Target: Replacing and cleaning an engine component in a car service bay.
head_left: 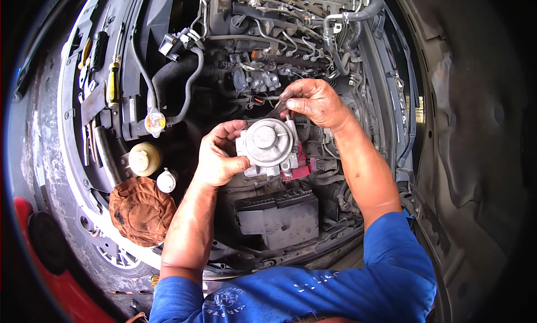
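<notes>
My left hand grips a silver metal housing with a round domed top, thumb on its near left side, fingers behind its left edge. My right hand is closed on a thin dark piece just above the housing's upper right; whether that piece joins the housing is unclear. A red part shows below the housing's right side, partly hidden by it. Behind both hands lies the engine with its pipes and hoses.
Screwdrivers and other tools lie along the left side of the open engine bay. A brown cloth, two small reservoirs and a capped filler neck sit at left. A black box is nearest me. A dark panel fills the right.
</notes>
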The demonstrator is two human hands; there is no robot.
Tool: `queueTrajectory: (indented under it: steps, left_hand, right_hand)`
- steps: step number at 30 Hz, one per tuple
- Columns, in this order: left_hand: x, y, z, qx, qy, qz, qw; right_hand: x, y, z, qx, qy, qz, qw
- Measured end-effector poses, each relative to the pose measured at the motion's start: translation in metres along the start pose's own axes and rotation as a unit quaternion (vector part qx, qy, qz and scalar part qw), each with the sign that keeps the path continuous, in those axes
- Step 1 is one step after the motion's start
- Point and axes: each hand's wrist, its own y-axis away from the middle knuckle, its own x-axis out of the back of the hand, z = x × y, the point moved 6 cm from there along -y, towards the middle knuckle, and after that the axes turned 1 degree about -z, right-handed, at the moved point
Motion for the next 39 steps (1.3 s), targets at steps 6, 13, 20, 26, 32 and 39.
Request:
queueTrajectory:
  steps: [6, 13, 20, 26, 32, 39]
  left_hand:
    - [-0.004, -0.005, 0.003, -0.031, 0.002, 0.021, 0.999]
    - [0.002, -0.006, 0.003, -0.038, -0.007, 0.015, 0.999]
    - [-0.003, -0.006, 0.007, -0.056, 0.01, 0.041, 0.998]
    - [-0.003, -0.005, 0.01, -0.03, -0.016, 0.029, 0.999]
    - [0.001, -0.004, 0.008, -0.03, -0.016, 0.038, 0.999]
    - [0.003, -0.005, 0.005, -0.023, -0.011, 0.04, 0.999]
  right_hand:
    - [0.005, 0.008, 0.013, 0.056, -0.059, 0.028, 0.996]
    - [0.004, 0.014, 0.029, 0.039, -0.072, 0.097, 0.992]
    - [0.0, 0.016, 0.037, 0.067, -0.028, 0.103, 0.992]
    - [-0.003, 0.02, 0.035, 0.073, -0.043, 0.077, 0.993]
    - [-0.004, 0.021, 0.025, 0.06, -0.046, 0.022, 0.997]
    - [-0.024, 0.032, 0.008, 0.006, -0.144, -0.088, 0.986]
